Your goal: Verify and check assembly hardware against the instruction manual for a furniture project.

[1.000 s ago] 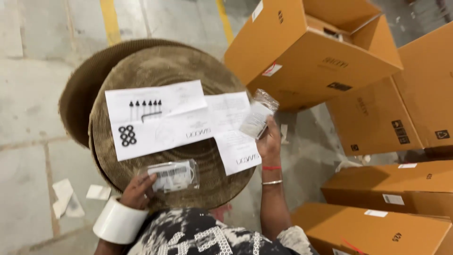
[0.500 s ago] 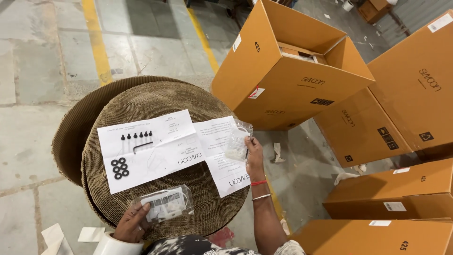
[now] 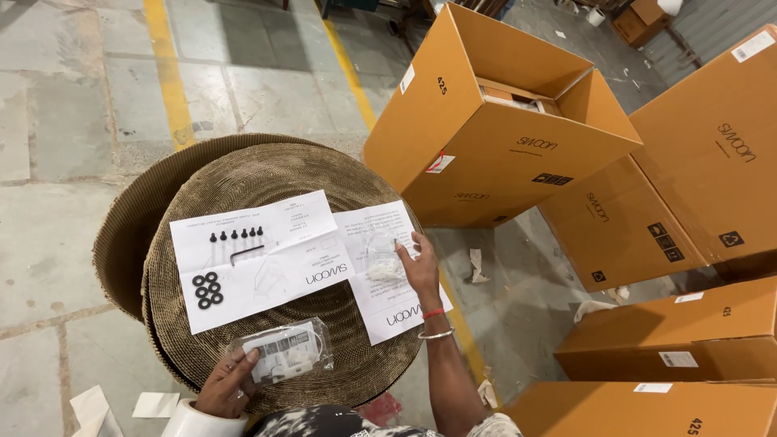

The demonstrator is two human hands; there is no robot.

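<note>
Round pads [image 3: 267, 174] of rough, matt corrugated cardboard; smooth white paper sheets [image 3: 259, 259]; two glossy clear plastic bags [image 3: 285, 352] — crinkled; brown boxes [image 3: 494, 137] — smooth, matt cardboard; concrete floor [image 3: 65, 97], dull and gritty.

A round disc of corrugated cardboard [image 3: 267, 174] sat in the lower left of the frame, on top of a second, similar disc [image 3: 133, 218]. On it lay two white instruction sheets [image 3: 259, 259], partly overlapping, and a clear plastic bag [image 3: 283, 352] with small parts near the bottom edge. Both discs were above a grey concrete floor [image 3: 65, 97] with yellow lines.
</note>
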